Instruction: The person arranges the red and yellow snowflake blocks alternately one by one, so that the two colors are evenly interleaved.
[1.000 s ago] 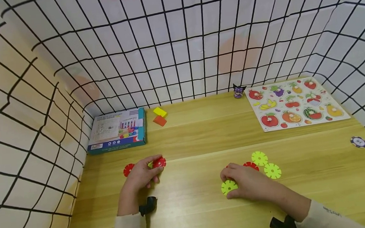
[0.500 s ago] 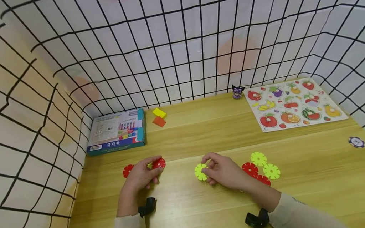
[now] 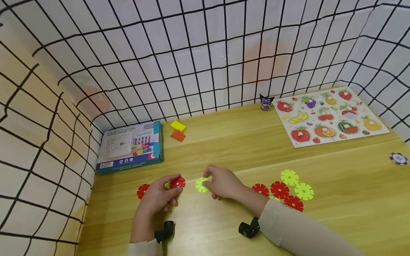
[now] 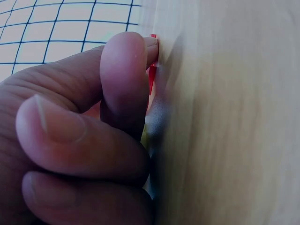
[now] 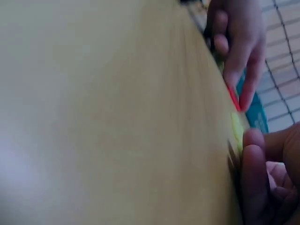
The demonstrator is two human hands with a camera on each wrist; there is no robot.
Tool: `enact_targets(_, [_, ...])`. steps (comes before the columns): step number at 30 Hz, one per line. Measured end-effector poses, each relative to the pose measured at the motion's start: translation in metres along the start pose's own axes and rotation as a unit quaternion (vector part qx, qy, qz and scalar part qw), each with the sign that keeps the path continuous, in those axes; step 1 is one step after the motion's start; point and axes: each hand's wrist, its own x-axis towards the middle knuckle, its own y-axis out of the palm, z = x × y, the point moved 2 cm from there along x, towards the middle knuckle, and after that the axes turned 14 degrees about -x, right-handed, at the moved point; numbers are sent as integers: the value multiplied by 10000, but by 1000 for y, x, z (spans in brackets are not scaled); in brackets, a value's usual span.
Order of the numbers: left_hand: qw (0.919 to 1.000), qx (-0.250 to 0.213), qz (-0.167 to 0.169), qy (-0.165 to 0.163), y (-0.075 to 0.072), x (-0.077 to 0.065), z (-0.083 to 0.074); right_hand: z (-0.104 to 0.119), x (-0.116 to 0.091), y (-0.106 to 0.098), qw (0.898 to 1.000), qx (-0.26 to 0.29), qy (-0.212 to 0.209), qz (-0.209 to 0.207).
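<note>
In the head view my left hand (image 3: 157, 195) is at the left of the wooden table, thumb and index finger on a red interlocking disc (image 3: 178, 182) with a notched rim. Under that hand a bit of yellow-green disc (image 3: 167, 184) peeks out, and another red disc (image 3: 143, 191) lies by its outer side. My right hand (image 3: 224, 182) pinches a yellow-green interlocking disc (image 3: 200, 185) just right of the left hand's red one. From the right wrist view, this yellow-green disc (image 5: 236, 127) is close over the table, in line with the red disc (image 5: 233, 97).
Several loose discs lie beside my right forearm, among them a red disc (image 3: 279, 189) and a yellow-green disc (image 3: 289, 177). Farther back are a boxed toy (image 3: 128, 146), coloured tiles (image 3: 178, 135), a small figurine (image 3: 266, 102) and a fruit puzzle board (image 3: 330, 116). A poker chip (image 3: 398, 158) lies right.
My right hand has carried the yellow-green disc leftward from the loose discs to beside my left hand, uncovering red discs. The left hand has stayed at its red disc.
</note>
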Motion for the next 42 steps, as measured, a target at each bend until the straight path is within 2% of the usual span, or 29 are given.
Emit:
enact_targets(5, [10000,-34,-13,-16,-2,0,0,9,25,0,9996,-97,126,233])
enact_targets(10, [10000,-61,51,26,-2,1,0,12,34,-1,9992,-60,185,353])
enact_targets(19, [9999,-107,102,-3,-2,1,1,10,34,0,9991,36,15,421])
enact_targets(27, [9996,-95,38,259,-2,-1,0,6,36,3,9992,27,-118,384])
enact_targets(36, [9995,-179,78,239,-1,0,0,6,33,1,9991,76,-214,349])
enact_targets(39, [9992,-222,111,310,2,-1,-2,5,27,0,9985,305,-303,348])
enact_targets(42, [9982,-212,196,520,9,-3,-5,1,19,-1,9966,683,-367,297])
